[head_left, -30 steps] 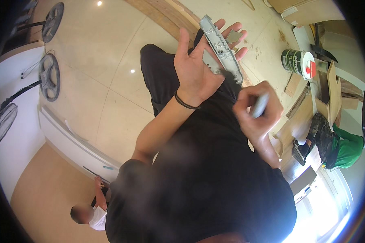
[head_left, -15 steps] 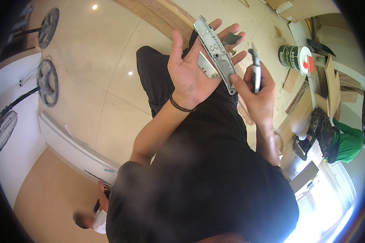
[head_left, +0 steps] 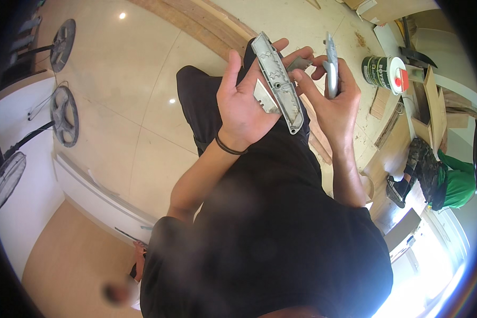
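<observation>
My left hand (head_left: pixel 239 114) lies palm up with fingers stretched, bearing one grey metal half of a utility knife handle (head_left: pixel 279 79), its hollow inner side showing. A trapezoid utility blade (head_left: pixel 265 97) rests on the palm beside that half. Near the left fingertips is a small dark flat metal piece (head_left: pixel 300 63); the right thumb and fingers are close to it, and whether they touch it I cannot tell. My right hand (head_left: pixel 344 106) is closed round another grey, narrow knife part (head_left: pixel 331 66), which points upward.
Wooden boards (head_left: pixel 196 29) lie on the tiled floor ahead. To the right stand a white-lidded bucket (head_left: pixel 382 74) and an open wooden box (head_left: pixel 432 108). A person in green (head_left: pixel 458 180) is at the far right, another person at lower left. Stands with round bases (head_left: pixel 63 116) line the left.
My right hand has shifted its thumb off the lower end of the handle half and up toward the small dark piece. The handle half has dropped slightly lower in view with the left hand.
</observation>
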Action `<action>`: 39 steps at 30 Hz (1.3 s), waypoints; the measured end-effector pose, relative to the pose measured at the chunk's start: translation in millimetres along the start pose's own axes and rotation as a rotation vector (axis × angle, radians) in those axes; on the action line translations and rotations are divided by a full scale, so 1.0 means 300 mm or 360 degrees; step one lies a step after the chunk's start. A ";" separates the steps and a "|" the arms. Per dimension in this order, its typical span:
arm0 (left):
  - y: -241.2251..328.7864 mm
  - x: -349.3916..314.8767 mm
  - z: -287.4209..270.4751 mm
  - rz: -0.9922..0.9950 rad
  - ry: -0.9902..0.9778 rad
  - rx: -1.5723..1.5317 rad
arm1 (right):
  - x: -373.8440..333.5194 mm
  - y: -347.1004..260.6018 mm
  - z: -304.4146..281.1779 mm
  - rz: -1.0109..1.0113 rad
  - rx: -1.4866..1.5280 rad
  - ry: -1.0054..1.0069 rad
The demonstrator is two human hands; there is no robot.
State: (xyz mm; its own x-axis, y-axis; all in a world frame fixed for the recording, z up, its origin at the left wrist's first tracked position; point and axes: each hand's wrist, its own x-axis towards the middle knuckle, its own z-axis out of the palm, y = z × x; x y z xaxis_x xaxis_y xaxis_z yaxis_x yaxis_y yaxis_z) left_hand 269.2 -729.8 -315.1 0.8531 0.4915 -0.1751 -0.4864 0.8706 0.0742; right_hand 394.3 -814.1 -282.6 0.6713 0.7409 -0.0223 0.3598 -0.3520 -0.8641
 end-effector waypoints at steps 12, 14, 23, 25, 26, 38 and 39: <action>-0.016 -0.002 0.003 -0.0102 0.0104 0.0018 | 0.089 0.002 -0.047 0.0090 0.0433 -0.0428; -0.018 0.000 0.006 -0.0105 0.0107 0.0027 | 0.093 -0.015 -0.051 0.0159 0.0618 -0.0638; -0.009 0.001 0.001 -0.0058 0.0031 0.0282 | 0.082 -0.046 -0.012 0.0156 0.0232 -0.0479; -0.007 -0.005 0.003 -0.0048 0.0013 0.0328 | 0.074 -0.043 -0.013 0.0153 0.0213 -0.0483; -0.008 -0.007 0.004 -0.0044 0.0025 0.0343 | 0.071 -0.041 -0.014 0.0152 0.0221 -0.0479; 0.002 0.007 -0.029 -0.0128 -0.0046 0.0019 | 0.058 -0.025 -0.026 0.0112 0.0454 -0.0407; 0.001 0.007 -0.028 -0.0128 -0.0069 0.0018 | 0.059 -0.024 -0.027 0.0105 0.0445 -0.0398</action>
State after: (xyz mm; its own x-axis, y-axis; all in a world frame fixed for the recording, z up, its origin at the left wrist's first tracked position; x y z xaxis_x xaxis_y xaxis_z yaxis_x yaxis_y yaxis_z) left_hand 269.3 -728.7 -323.8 0.8968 0.4203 -0.1382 -0.4140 0.9074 0.0728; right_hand 408.8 -803.2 -272.7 0.4958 0.8507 -0.1745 0.1073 -0.2594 -0.9598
